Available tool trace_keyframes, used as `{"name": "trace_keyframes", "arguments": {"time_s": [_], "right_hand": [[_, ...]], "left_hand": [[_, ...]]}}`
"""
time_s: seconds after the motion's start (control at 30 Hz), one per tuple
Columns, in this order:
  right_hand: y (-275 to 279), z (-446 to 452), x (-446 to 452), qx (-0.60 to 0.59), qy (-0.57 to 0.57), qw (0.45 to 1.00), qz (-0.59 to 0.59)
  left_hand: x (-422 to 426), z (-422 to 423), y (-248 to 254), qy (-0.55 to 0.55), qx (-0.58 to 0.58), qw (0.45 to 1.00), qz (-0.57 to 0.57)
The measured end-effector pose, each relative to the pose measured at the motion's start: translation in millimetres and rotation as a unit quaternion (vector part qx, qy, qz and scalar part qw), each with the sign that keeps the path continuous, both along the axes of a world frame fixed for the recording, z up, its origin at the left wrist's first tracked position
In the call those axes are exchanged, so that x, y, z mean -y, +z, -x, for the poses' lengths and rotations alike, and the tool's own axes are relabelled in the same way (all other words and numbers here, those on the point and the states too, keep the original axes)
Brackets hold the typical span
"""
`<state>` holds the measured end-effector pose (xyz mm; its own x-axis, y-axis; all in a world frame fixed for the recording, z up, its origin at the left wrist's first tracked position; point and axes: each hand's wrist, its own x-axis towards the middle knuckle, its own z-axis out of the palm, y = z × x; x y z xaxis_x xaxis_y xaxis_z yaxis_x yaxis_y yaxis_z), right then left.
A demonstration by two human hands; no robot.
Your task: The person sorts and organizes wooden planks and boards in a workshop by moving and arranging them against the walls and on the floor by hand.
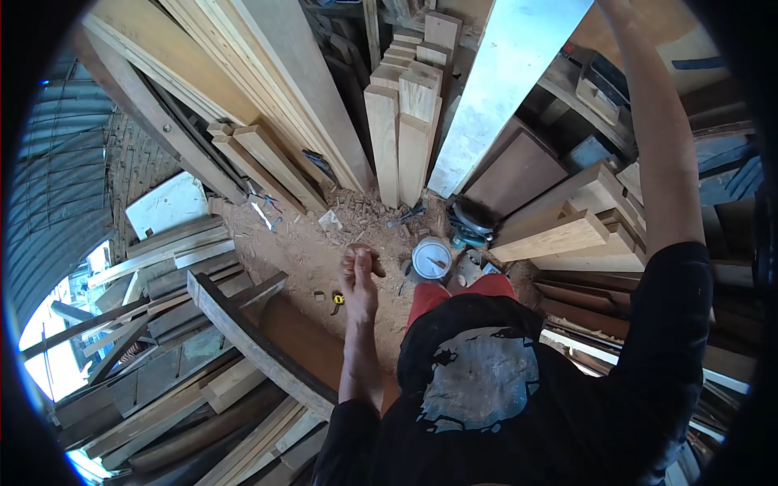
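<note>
My left hand [361,269] hovers over the shaving-covered floor with its fingers curled in, and I see nothing held in it. Below and left of it, a yellow and black tape measure [337,300] lies on the floor. My right arm [666,154] stretches up to the top right, where the hand is cut off by the frame edge beside the top of a long whitish board [506,93]. What that hand touches is hidden. A white bucket [431,261] with something small in it stands just ahead of my legs.
A dark and teal power tool [470,223] sits beyond the bucket. Upright timber pieces [401,121] and tall planks [300,73] lean ahead. Pliers [271,202] lie on the floor. Stacked wood [174,324] fills the left, and cut beams [559,235] lie at right.
</note>
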<state>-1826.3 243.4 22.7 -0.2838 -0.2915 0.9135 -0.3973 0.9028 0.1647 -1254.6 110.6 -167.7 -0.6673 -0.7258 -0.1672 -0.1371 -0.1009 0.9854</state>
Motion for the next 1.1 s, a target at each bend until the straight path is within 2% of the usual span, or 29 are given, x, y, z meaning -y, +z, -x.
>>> {"name": "trace_keyframes", "arguments": {"time_s": [0.23,0.33,0.4,0.43,0.47,0.5,0.57,0.63,0.7,0.77,0.8,0.87,0.9,0.93,0.97,1.0,1.03,1.1], "right_hand": [[4.2,-6.0,1.4,-0.007,0.001,1.000,-0.003],[6.7,-6.1,0.3,0.054,-0.049,0.997,-0.031],[-3.6,34.1,-14.8,-0.025,0.006,0.998,-0.052],[-12.3,56.9,-8.0,-0.064,0.040,0.995,-0.057],[15.4,-8.1,-4.0,0.111,0.080,0.990,-0.031],[12.5,-3.8,-4.4,0.093,0.113,0.989,-0.025],[7.3,0.8,-2.6,0.020,0.094,0.995,-0.041],[9.6,-9.0,-1.0,-0.036,0.073,0.995,-0.057],[10.5,-14.8,-6.4,-0.063,0.098,0.989,-0.086],[5.9,-26.3,-1.6,-0.096,0.115,0.984,-0.099],[-1.3,-38.8,20.6,-0.061,0.129,0.988,-0.065],[-94.2,-45.7,5.5,0.143,0.056,0.988,-0.009],[-154.1,-56.6,-0.9,0.240,0.017,0.970,-0.030],[-224.4,-70.5,-8.3,0.264,0.119,0.957,-0.025],[-307.4,-88.3,-17.8,0.346,0.114,0.929,-0.072],[-378.5,-137.7,-23.6,0.369,0.157,0.909,-0.114],[-438.6,-187.6,-23.3,0.422,0.186,0.871,-0.169],[-528.5,-311.0,-8.9,0.535,0.242,0.747,-0.311]], "left_hand": [[1.6,-8.9,-62.0,-0.014,0.034,0.999,-0.039],[8.8,-22.7,-90.2,-0.027,0.055,0.997,-0.042],[11.8,-37.1,-110.1,-0.027,0.064,0.995,-0.070],[10.6,-45.8,-121.7,-0.013,0.096,0.992,-0.077],[5.7,-58.1,-134.7,0.008,0.132,0.988,-0.085],[1.9,-75.0,-150.8,0.031,0.169,0.981,-0.093],[-7.7,-128.6,-213.6,0.042,0.241,0.968,-0.052],[-26.1,-170.3,-233.0,0.001,0.344,0.938,0.032],[-45.8,-208.3,-260.5,-0.049,0.432,0.896,0.086],[-70.1,-231.0,-264.7,-0.020,0.439,0.892,0.108],[-59.7,-239.4,-265.0,-0.003,0.440,0.893,0.093],[-56.5,-242.4,-260.5,-0.030,0.425,0.904,0.034],[-50.1,-245.1,-257.3,-0.042,0.409,0.912,0.010],[-41.8,-248.3,-251.9,-0.042,0.392,0.919,-0.005],[-33.2,-251.2,-244.2,-0.038,0.374,0.926,-0.015],[-22.1,-257.0,-239.4,-0.033,0.357,0.933,-0.023],[-12.0,-265.4,-224.8,-0.006,0.347,0.938,-0.023],[5.9,-291.0,-209.9,0.028,0.315,0.948,-0.025]]}}
